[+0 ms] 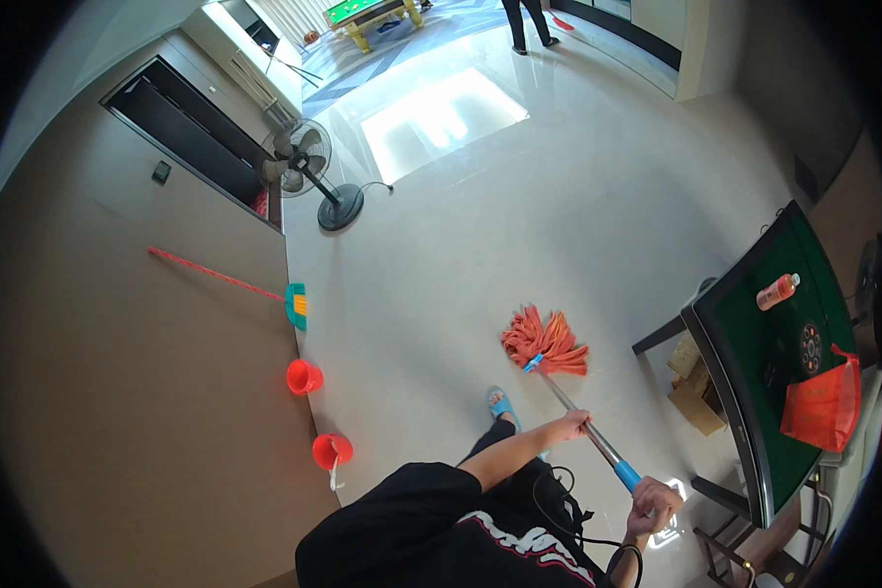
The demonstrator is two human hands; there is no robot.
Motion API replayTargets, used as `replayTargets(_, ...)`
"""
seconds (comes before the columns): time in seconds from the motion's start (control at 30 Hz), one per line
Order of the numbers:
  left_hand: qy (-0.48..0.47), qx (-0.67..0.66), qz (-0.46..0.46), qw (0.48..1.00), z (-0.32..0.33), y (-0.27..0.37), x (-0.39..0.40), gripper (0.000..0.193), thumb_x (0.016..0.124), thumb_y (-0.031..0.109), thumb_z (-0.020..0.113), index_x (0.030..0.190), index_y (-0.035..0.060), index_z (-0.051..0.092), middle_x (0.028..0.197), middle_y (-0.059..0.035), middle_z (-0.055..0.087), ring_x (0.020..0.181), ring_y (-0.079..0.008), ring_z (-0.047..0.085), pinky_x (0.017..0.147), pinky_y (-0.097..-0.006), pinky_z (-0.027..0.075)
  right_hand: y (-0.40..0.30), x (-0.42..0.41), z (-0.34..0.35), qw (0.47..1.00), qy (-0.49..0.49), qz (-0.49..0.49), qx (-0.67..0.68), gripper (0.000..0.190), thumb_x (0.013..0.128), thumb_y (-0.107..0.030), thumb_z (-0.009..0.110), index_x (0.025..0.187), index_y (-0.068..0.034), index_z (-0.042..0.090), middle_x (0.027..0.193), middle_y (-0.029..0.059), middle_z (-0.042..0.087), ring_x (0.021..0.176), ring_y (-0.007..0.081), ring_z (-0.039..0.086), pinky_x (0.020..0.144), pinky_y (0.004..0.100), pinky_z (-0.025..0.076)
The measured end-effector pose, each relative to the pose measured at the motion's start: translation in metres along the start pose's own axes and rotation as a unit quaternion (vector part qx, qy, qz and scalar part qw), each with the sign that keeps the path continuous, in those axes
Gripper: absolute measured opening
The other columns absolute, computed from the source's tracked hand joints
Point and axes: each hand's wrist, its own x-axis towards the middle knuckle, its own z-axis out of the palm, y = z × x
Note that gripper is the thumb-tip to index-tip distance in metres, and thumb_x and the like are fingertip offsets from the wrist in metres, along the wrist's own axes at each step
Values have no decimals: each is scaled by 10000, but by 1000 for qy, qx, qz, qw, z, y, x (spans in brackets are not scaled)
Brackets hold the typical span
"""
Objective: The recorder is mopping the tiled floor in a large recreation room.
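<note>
A string mop with an orange-red head (545, 342) rests on the glossy tiled floor (441, 294) in front of me. Its metal handle slants down to the right, joined to the head by a blue clamp. My left hand (578, 424) grips the middle of the handle. At the handle's upper end, my right hand (655, 506) is closed around the shaft by the blue grip sleeve (626, 475). A foot in a blue slipper (501, 406) shows just below the mop head.
Two red buckets (305, 377) and a broom (295, 306) stand along the left wall, near a pedestal fan (340, 207). At right is a green-topped table (750, 331) with a bottle (777, 292) and red bag (823, 404); cardboard boxes (696, 404) lie beneath. A person (528, 22) stands far ahead.
</note>
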Motion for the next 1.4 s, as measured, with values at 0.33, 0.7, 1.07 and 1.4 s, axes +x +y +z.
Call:
replayTargets(0.33,11,-225,85,971,-213,78,-25,90,767,47,529,808,105,474,719,-50,446,648,-183,510,561,-327,497,137,61,92,941,-198,257,95,453,838,-224,508,463,-86,295,453,23,346,406,129,299,410,296,239)
replayTargets(0.7,87,-454,103,881,-254,177,-124,169,758,76,454,600,121,417,501,-19,414,443,-178,438,487,-273,454,172,125,244,810,-496,311,-21,347,860,-174,548,571,1,467,488,6,402,430,91,348,427,266,252)
replayTargets(1.07,-23,-364,5,931,-141,307,48,142,782,36,491,672,90,420,570,-7,444,511,-136,472,518,-275,448,174,303,182,874,-459,160,-32,304,794,-36,609,582,30,402,526,82,329,454,176,353,469,322,250)
replayTargets(1.4,-205,-28,1,978,155,462,43,198,855,116,491,664,65,492,613,-78,493,617,-253,552,627,-400,492,146,472,72,947,-302,50,-96,288,685,5,619,494,-15,404,460,70,353,414,233,394,439,352,276)
